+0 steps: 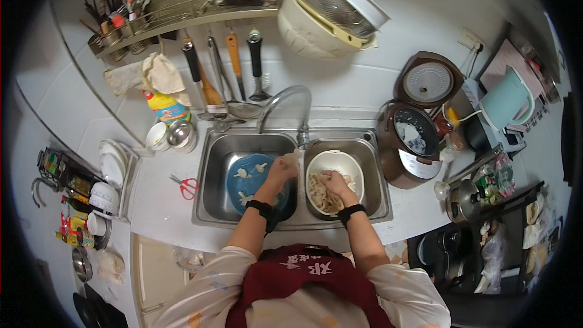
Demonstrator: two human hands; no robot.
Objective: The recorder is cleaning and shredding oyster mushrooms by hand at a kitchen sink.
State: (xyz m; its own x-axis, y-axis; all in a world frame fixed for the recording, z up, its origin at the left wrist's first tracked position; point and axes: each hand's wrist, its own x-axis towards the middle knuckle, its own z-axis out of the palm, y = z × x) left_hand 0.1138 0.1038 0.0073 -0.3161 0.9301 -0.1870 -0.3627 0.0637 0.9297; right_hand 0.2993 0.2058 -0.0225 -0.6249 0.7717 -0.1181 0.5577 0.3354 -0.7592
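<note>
My left hand (pixel 281 174) is raised over the right side of the blue basin (pixel 234 177), near the sink divider. It grips a pale, blurred piece of food (pixel 294 158), possibly mushroom. Several whitish pieces (pixel 242 173) lie in the basin, which stands in the left sink bowl (pixel 212 182). In the right sink bowl (pixel 380 191), a cream colander (pixel 359 166) holds a heap of beige food strips (pixel 325 196). My right hand (pixel 336 184) reaches into that heap, fingers bent and touching the strips; whether they grasp any is hidden.
A curved faucet (pixel 303 118) rises behind the sink divider. Red-handled scissors (pixel 187 187) lie on the left counter. An open rice cooker (pixel 410 146) stands close on the right. Utensils (pixel 234 54) hang behind, beneath a wire rack (pixel 182 16). Nested strainers and bowls (pixel 314 32) hang upper right.
</note>
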